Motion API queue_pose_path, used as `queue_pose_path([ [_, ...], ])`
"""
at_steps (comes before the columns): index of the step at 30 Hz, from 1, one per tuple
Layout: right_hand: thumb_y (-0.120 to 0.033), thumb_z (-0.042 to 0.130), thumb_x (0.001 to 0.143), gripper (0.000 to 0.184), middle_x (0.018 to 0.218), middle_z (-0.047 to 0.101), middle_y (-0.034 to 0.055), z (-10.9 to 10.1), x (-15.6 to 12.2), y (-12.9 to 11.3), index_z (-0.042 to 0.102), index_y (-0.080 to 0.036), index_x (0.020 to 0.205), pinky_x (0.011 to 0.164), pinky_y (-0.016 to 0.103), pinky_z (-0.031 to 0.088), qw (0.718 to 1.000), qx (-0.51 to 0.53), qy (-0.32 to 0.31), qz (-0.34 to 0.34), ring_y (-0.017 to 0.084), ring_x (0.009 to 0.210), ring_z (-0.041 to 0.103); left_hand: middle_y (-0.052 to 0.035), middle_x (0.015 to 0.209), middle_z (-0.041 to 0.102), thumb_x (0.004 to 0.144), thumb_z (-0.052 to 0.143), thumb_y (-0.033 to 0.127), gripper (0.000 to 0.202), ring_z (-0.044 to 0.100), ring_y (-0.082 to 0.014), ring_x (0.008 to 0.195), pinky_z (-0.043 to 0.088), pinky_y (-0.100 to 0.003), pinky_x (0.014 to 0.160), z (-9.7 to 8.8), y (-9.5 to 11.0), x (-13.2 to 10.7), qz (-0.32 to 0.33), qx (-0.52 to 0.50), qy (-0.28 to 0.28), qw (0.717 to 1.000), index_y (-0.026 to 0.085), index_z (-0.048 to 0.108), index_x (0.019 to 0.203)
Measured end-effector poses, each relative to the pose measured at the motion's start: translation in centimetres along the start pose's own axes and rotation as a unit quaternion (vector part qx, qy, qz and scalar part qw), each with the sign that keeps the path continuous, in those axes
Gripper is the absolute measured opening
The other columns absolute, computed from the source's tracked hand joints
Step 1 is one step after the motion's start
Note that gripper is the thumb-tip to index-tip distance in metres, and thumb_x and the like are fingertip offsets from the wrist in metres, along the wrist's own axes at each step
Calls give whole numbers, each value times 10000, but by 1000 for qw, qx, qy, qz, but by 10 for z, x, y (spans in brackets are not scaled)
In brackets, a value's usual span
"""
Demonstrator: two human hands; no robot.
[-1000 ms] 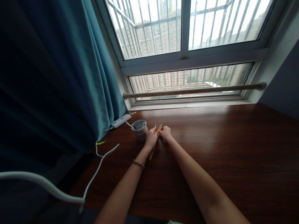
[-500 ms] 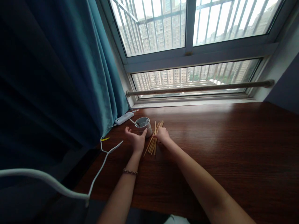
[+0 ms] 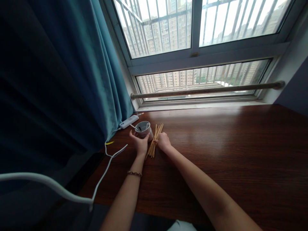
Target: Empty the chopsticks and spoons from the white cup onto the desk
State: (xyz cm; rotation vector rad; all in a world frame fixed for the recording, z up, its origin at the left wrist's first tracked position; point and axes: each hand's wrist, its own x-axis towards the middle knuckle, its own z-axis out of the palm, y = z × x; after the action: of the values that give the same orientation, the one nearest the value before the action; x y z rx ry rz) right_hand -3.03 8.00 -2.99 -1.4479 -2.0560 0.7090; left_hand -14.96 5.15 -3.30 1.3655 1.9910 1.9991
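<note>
The bundle of thin, light-brown wooden sticks (image 3: 154, 141) is lying flat on the dark reddish-brown wooden worktop (image 3: 228, 144), fanned slightly, with its far ends pointing toward the window. One second ago both hands were closing together on this bundle; the two are now working apart. The right hand (image 3: 163, 142) is resting on the right edge of the sticks, fingers curled over them; whether it is gripping or only pressing them down cannot be told at this distance. The left hand (image 3: 139, 143) has moved off the sticks and is wrapping its fingers around the small pale-grey round cup (image 3: 143, 129), which is standing upright just left of the bundle, touching or nearly touching it. This suggests the cup is now being steadied while the sticks are being held in place.

A beaded bracelet (image 3: 134, 174) is sitting on the left wrist. Behind the cup, a white power strip (image 3: 129, 122) is lying near the sill, its white cable (image 3: 106, 166) running off the worktop edge. A teal curtain (image 3: 72, 73) is hanging at the left.
</note>
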Motion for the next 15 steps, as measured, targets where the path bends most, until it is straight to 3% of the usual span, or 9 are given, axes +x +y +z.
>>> queue_pose_path([
  [5, -262, 739, 712, 246, 905, 603, 162, -3, 2, -2, 644, -95, 866, 690, 290, 460, 1000, 1, -4, -8, 270, 825, 594, -181, 1239, 369, 641, 703, 223, 824, 422, -244, 1151, 358, -387, 972, -4, 8, -3, 23, 46, 19, 999, 165, 164, 1261],
  [9, -212, 732, 707, 189, 854, 622, 143, -8, 3, -1, 648, -97, 830, 684, 276, 450, 1000, 7, -6, -20, 260, 814, 597, -198, 1322, 229, 663, 676, 268, 716, 209, -284, 1268, 178, -435, 1051, -12, 27, -7, 136, 121, 100, 978, 117, 276, 1238],
  [12, -172, 716, 709, 135, 836, 624, 136, -14, 5, -1, 651, -93, 797, 697, 274, 441, 999, 14, 4, -33, 253, 820, 591, -162, 1279, 307, 727, 612, 275, 456, 260, -269, 1235, 182, -432, 1038, -18, 39, -5, 193, 140, 127, 963, 130, 436, 1121],
  [15, -171, 632, 789, 75, 867, 617, 115, -21, 7, -10, 651, -106, 822, 737, 266, 426, 998, 25, 31, -56, 219, 845, 576, -127, 1204, 407, 767, 571, 269, 244, 305, -261, 1200, 193, -432, 1024, -23, 43, 1, 210, 156, 135, 956, 149, 545, 977],
])
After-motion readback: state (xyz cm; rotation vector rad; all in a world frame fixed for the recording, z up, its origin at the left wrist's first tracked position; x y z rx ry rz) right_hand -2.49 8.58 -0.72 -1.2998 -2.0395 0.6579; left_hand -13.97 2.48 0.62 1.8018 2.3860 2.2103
